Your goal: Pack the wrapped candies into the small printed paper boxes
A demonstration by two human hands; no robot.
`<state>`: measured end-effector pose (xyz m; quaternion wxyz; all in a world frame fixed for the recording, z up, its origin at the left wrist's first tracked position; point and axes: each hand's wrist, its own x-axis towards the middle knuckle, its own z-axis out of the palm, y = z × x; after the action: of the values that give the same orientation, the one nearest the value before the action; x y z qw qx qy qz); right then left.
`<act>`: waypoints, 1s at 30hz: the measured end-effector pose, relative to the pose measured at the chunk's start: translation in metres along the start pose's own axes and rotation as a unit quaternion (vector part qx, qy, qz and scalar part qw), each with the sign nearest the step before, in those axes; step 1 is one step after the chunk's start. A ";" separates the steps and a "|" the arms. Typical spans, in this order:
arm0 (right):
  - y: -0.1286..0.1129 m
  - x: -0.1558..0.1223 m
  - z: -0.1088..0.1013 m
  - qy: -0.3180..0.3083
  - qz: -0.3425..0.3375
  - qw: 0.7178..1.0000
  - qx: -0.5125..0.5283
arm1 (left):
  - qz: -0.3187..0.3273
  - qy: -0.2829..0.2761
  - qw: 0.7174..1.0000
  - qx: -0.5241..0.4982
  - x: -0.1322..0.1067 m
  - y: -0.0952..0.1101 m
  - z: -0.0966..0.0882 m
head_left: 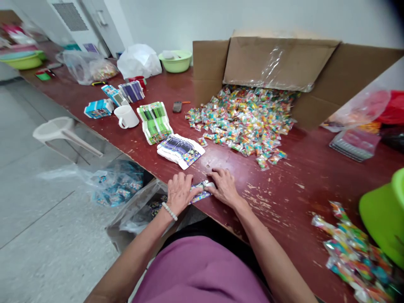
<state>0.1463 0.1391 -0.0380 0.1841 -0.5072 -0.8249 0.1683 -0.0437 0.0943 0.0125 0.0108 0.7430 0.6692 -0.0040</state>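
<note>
Both my hands rest at the near edge of a worn red table point(299, 181). My left hand point(179, 194), with a white bead bracelet on the wrist, and my right hand point(224, 185) press down on a small printed card packet point(202, 191) lying between them; fingers of both are curled onto it. Just beyond lies a stack of flat purple printed cards point(180, 150), and farther left a stack of green ones point(154, 121). A large heap of small colourful wrapped sweets point(243, 120) spills from an open cardboard box point(277, 63).
A white mug point(125, 116), blue and purple small boxes point(109, 101), a lighter point(177, 106), plastic bags and green bowls point(176, 61) lie at the far left. More sweets point(350, 248) and a green tub point(386, 219) sit at right. Bags point(120, 185) and a stool point(59, 130) are on the floor.
</note>
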 end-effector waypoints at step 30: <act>-0.066 -0.049 -0.044 -0.047 0.134 0.728 0.670 | 0.015 -0.396 0.439 -0.806 -0.055 0.005 -0.013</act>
<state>0.1364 0.0713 0.0243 0.4124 -0.3487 -0.4287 0.7242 -0.0448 0.0395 0.0263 0.8691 0.3259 0.2813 0.2438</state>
